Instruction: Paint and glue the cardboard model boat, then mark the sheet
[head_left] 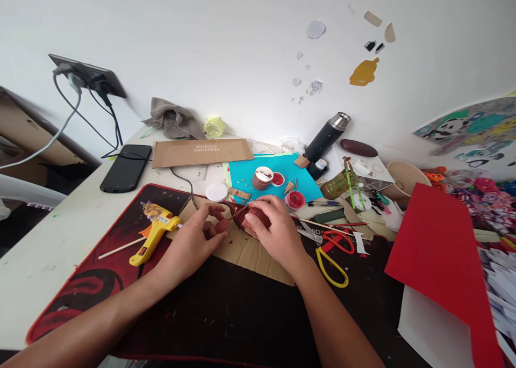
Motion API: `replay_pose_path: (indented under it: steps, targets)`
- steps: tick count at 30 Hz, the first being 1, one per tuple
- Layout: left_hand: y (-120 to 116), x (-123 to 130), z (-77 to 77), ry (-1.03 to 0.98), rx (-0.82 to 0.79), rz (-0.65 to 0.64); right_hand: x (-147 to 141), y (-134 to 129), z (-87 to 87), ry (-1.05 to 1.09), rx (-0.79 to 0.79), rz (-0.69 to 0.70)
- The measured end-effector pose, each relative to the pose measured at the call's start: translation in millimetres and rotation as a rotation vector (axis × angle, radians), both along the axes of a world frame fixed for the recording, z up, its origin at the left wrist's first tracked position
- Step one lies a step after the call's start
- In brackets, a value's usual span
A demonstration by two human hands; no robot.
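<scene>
My right hand [276, 225] is closed around a small reddish-brown piece [258, 224], most of it hidden by the fingers. Thin dark brown strips show at its left side, between the two hands. To the left, my left hand [203, 231] has curled fingers held apart from the thumb, close to those strips, with nothing visible in it. Both hands are over a cardboard sheet [245, 255]. A yellow hot glue gun [155, 231] lies left of my left hand. Scissors [332, 255] with red and yellow handles lie right of my right hand.
Open paint pots [263, 179] stand behind the hands on blue paper [245, 166]. A flask [328, 137] leans at the wall. A phone [126, 169] lies at left, near a cardboard strip [201, 152]. Red card [435, 260] is at right. The dark mat [181, 319] covers the front.
</scene>
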State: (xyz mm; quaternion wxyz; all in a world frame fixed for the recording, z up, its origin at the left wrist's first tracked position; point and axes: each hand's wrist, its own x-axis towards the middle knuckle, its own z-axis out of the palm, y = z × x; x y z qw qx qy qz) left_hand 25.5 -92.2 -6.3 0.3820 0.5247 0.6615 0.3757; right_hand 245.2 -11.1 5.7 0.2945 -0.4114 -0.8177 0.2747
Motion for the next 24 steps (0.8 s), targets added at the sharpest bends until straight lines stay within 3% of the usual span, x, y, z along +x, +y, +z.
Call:
replay_pose_path:
  steps: [8,24]
  targets:
    - [-0.6,2.4,-4.7,0.089,0.047,0.008,0.1,0.0,0.4,-0.005,0.002,-0.003]
    - [-2.3,3.9,-5.3,0.068,0.061,0.047,-0.4,-0.2,-0.8,0.009,-0.001,-0.002]
